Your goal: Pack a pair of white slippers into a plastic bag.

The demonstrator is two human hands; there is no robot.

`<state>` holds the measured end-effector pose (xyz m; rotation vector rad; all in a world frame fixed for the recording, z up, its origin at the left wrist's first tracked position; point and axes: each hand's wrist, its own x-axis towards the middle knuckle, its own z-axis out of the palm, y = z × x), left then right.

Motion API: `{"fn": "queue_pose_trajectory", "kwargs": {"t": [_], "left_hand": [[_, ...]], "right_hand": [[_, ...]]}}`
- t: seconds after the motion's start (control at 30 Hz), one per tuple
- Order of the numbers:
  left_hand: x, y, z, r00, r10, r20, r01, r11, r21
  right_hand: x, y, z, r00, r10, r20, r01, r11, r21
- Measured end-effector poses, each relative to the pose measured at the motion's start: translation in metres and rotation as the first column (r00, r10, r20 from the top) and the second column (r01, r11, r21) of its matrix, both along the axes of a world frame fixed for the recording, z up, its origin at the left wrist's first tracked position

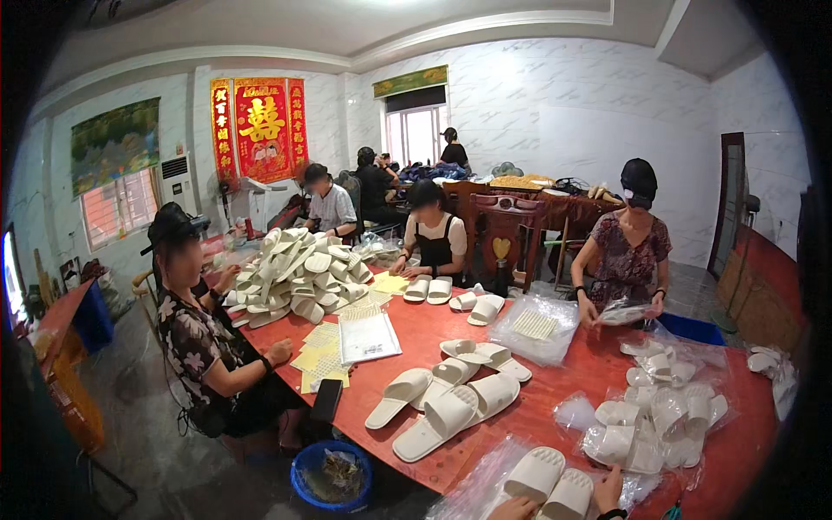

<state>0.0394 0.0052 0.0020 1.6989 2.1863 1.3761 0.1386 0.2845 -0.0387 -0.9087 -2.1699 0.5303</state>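
Slippers, one cream pair (pixel 534 472), are located at the near edge of the red table (pixel 429 329), side by side, between the worker's two hands. The hands are apart: the left hand (pixel 516 510) is at the lower edge of the left slipper; the right hand (pixel 609 492) is beside the right slipper. From where I stand, I cannot tell whether either hand has closed on its slipper, since the lower edge of view cuts off part of both.

Clear plastic film (pixel 481 478) lies creased at the pair's left. Bagged slippers (pixel 669 412) are heaped just beyond the right hand.

Possible faults, in my judgement:
1. Snagging or tearing of the film, caused by its creases catching on a sole or strap.
2. Misalignment of the pair, caused by uneven pressure from the two hands.
3. Mixing with the bagged heap, caused by a rightward push in the narrow gap.
4. Scuffing or cutting, caused by contact with the teal-handled tool (pixel 673 512) nearby.
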Motion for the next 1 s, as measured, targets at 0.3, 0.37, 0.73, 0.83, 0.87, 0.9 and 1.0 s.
{"fn": "queue_pose_trajectory", "kwargs": {"t": [0.3,0.37,0.73,0.83,0.87,0.9,1.0], "left_hand": [[-0.018,0.01,-0.025,0.982,0.182,-0.043,-0.181,0.983,0.009],[-0.018,0.009,-0.016,0.988,0.154,-0.025,-0.155,0.987,-0.043],[-0.005,0.019,-0.009,0.99,0.043,-0.133,-0.074,0.968,-0.241],[-0.009,0.015,0.0,0.981,0.048,-0.189,-0.111,0.933,-0.342],[-0.006,0.014,0.005,0.984,0.032,-0.173,-0.097,0.919,-0.383],[-0.004,0.015,0.007,0.987,0.02,-0.161,-0.081,0.919,-0.385],[-0.001,0.027,0.008,0.983,0.01,-0.181,-0.063,0.955,-0.29]], "right_hand": [[-0.024,0.009,0.044,0.935,0.083,-0.345,-0.283,0.761,-0.583],[-0.035,-0.009,0.078,0.93,0.088,-0.356,-0.294,0.759,-0.581],[-0.08,-0.06,0.065,0.789,0.597,0.143,-0.586,0.802,-0.117],[-0.079,-0.07,0.087,0.824,0.562,0.076,-0.518,0.8,-0.303],[-0.076,-0.071,0.089,0.821,0.559,0.115,-0.523,0.818,-0.238],[-0.076,-0.069,0.09,0.816,0.557,0.154,-0.533,0.829,-0.17],[-0.077,-0.055,0.083,0.805,0.553,0.214,-0.515,0.831,-0.209]]}}
